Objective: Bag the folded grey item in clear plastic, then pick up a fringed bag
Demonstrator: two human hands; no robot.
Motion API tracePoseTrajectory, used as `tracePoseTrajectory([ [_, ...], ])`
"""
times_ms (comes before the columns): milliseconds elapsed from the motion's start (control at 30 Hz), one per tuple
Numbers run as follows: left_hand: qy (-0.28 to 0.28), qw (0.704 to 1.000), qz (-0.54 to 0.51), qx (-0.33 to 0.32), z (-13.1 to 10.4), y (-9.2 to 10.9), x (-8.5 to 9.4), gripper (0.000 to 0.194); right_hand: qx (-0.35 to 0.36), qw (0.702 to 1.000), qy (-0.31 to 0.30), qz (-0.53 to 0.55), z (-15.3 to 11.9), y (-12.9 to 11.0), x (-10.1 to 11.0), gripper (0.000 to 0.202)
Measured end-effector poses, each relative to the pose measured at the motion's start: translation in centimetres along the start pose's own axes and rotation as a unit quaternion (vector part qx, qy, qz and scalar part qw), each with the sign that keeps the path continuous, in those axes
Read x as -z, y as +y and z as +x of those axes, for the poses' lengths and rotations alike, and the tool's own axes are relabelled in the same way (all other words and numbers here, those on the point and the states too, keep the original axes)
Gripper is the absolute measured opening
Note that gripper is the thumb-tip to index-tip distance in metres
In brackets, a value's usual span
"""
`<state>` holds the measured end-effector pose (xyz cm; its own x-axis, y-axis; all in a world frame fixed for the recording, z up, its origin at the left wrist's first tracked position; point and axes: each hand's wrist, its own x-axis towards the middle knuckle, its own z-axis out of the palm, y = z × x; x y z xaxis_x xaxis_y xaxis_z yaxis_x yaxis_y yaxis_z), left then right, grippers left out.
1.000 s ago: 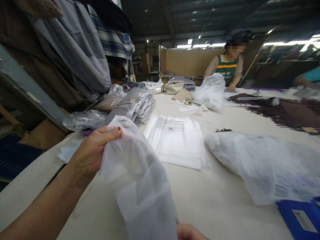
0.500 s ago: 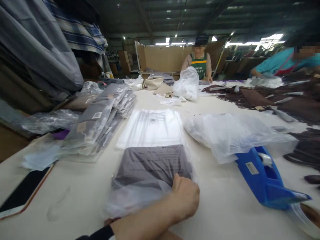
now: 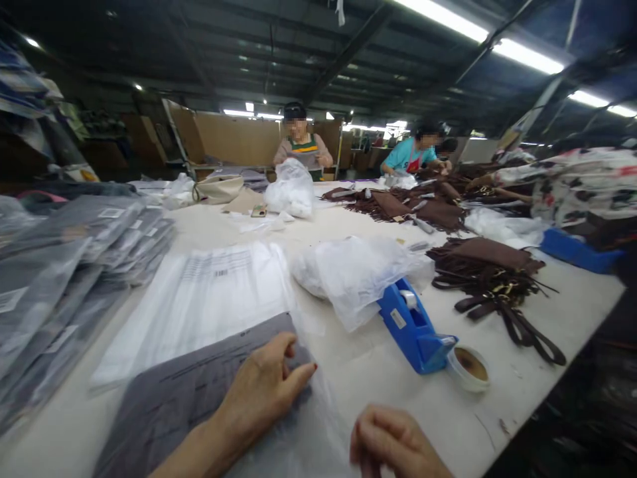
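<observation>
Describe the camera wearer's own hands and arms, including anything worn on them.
Both the left hand and right hand are ungloved. The left thumbnail looks painted dark red; the right hand is too blurred to judge nails. No sleeve shows on the visible left forearm.

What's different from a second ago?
The plastic bag, held up before, now lies flat on the table. The left hand has let go of its edge and is over it, open. The right hand is at its right side. The view swung right. The tape dispenser and stacked grey packages stayed put.
</observation>
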<state>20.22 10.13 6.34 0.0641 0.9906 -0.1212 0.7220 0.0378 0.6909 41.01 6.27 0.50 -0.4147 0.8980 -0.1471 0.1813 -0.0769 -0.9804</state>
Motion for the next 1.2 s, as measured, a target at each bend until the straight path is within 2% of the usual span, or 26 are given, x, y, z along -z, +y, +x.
tracePoseTrajectory([
  [33, 0.037, 0.999, 0.024, -0.005, 1.5, 0.7, -1.1, 0.037, 0.019, 0.996, 0.076, -0.031, 0.9, -0.3, 1.4, 0.04],
  [100, 0.095, 0.992, 0.076, -0.023, 4.4, 2.5, -3.4, 0.04, 0.073, 0.96, 0.234, -0.133, 3.4, -1.1, 3.8, 0.035],
  [133, 0.117, 0.988, 0.101, -0.029, 5.7, 3.5, -4.3, 0.034, 0.095, 0.937, 0.286, -0.177, 4.8, -1.3, 4.8, 0.03],
  [200, 0.153, 0.978, 0.136, -0.032, 7.8, 4.9, -5.3, 0.016, 0.118, 0.909, 0.324, -0.234, 7.6, -1.6, 6.4, 0.023],
  [333, 0.183, 0.972, 0.146, -0.014, 9.6, 5.9, -4.5, 0.025, 0.098, 0.888, 0.348, -0.286, 12.0, -1.0, 8.1, 0.02],
  [433, 0.188, 0.972, 0.142, -0.019, 9.7, 5.8, -3.5, 0.03, 0.076, 0.882, 0.35, -0.305, 14.0, -0.7, 8.8, 0.02],
  [533, 0.183, 0.975, 0.124, -0.026, 9.8, 5.5, -3.6, 0.033, 0.054, 0.88, 0.354, -0.311, 15.3, -1.1, 9.4, 0.021],
  [767, 0.177, 0.981, 0.072, -0.04, 10.5, 4.8, -3.8, 0.032, 0.012, 0.887, 0.351, -0.299, 17.7, -2.5, 9.0, 0.019],
  [1000, 0.177, 0.982, 0.046, -0.045, 10.6, 5.0, -3.5, 0.033, -0.058, 0.897, 0.368, -0.239, 19.4, -0.9, 9.6, 0.018],
  [1200, 0.173, 0.983, 0.04, -0.054, 10.5, 4.6, -3.7, 0.033, -0.014, 0.926, 0.365, -0.101, 19.8, 0.3, 9.5, 0.026],
])
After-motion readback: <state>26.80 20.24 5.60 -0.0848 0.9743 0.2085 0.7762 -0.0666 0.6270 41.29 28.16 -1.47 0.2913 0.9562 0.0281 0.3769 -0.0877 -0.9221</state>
